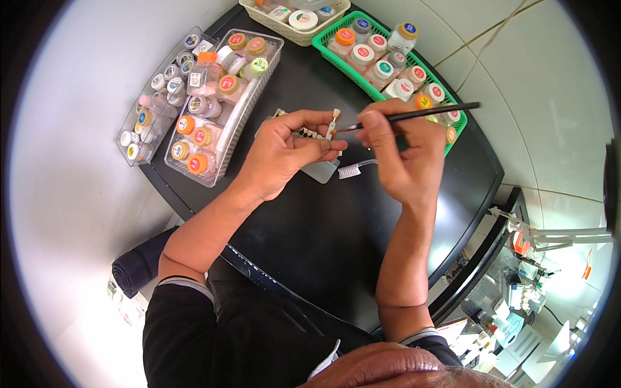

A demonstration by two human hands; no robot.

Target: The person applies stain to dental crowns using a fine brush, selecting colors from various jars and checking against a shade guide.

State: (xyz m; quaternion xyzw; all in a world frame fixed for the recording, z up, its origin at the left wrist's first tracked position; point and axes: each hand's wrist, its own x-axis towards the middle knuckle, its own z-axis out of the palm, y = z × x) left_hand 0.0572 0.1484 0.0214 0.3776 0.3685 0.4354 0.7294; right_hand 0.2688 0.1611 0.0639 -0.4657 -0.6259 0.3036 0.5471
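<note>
My left hand (279, 152) pinches a small dental shade tab (334, 123) upright between thumb and fingers, its cream tooth-shaped end on top. My right hand (409, 152) grips a thin black-handled paintbrush (440, 112), whose brownish tip meets or nearly meets the tab; which one I cannot tell. Behind and under my left fingers is a grey shade guide holder (321, 170) with a row of tooth-like tabs, partly hidden. Between my hands a toothbrush (349, 171) with white bristles lies on the black table, its handle running behind my right hand.
Clear plastic baskets (223, 165) of capped jars stand at the left. A green basket (323, 46) of jars is at the far right, a cream basket (294, 33) at the back. Tiled wall borders the black table (323, 246). A cluttered side counter (485, 291) lies lower right.
</note>
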